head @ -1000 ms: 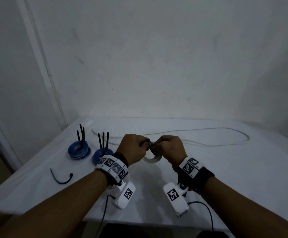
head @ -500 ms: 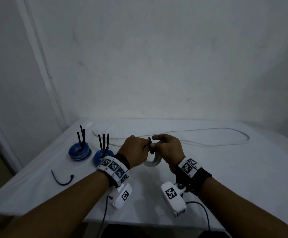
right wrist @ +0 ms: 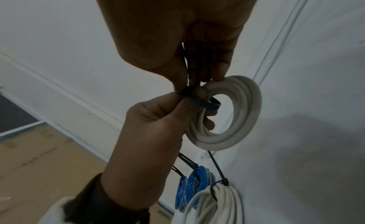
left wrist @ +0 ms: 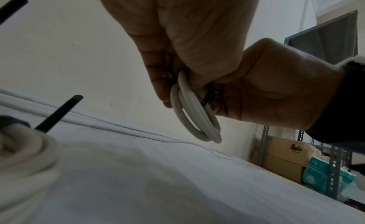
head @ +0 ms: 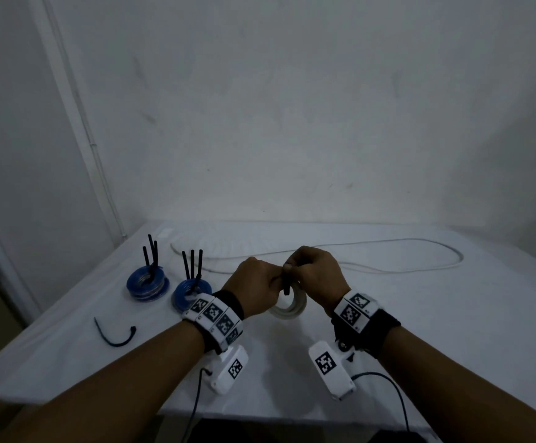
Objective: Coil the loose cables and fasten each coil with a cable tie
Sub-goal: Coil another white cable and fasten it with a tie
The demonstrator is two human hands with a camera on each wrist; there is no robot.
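Note:
A small white cable coil (head: 289,310) hangs between my hands above the table. My left hand (head: 274,280) has fingers hooked through the white coil (right wrist: 233,116) and pinches the head of a black cable tie (right wrist: 199,101) looped round it. My right hand (head: 289,269) pinches the tie's strap just above the coil (left wrist: 195,116). The tie's end (head: 287,287) points down between the hands. A loose white cable (head: 388,266) lies along the back of the table.
Two blue tied coils (head: 147,284) (head: 191,294) stand at the left with tie tails upright. A tied white coil (right wrist: 215,204) lies near my left wrist. A spare black tie (head: 114,334) lies front left on the white table (head: 452,346). Shelving with boxes (left wrist: 286,150) stands beyond.
Both hands stayed together on the white coil. The right hand rose and rolled over the left, and the tie's black end, upright half a second ago, now points down.

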